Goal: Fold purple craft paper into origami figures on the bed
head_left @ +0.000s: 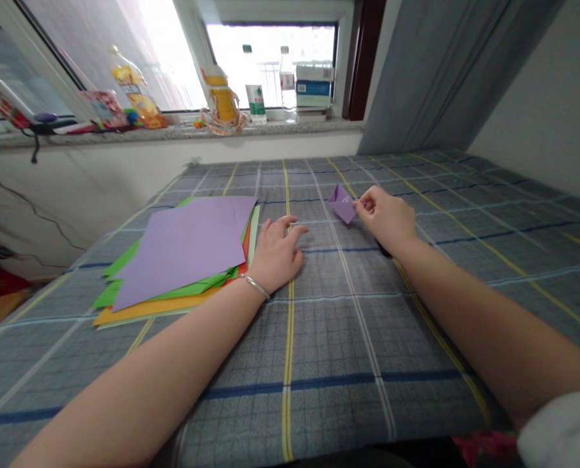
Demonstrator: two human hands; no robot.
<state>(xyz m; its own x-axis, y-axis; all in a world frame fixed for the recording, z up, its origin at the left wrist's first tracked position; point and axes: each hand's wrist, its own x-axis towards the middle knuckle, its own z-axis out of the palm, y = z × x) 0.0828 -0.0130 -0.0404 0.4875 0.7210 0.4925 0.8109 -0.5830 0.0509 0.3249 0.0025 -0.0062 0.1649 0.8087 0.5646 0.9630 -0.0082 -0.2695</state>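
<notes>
My right hand (387, 218) pinches a small folded purple paper piece (343, 203) by its right edge, just above the grey plaid cloth (348, 338). My left hand (276, 252) rests palm down on that cloth, fingers stretched out and slightly spread, holding nothing. A silver bangle sits on its wrist. Just left of that hand lies a stack of coloured paper sheets (182, 253), with purple on top and green, orange and red beneath.
A windowsill (173, 133) at the back carries bottles (136, 94), a yellow container (221, 97), a stack of boxes (313, 88) and small clutter. A grey curtain (440, 71) hangs at the right. The floor shows at the far left edge.
</notes>
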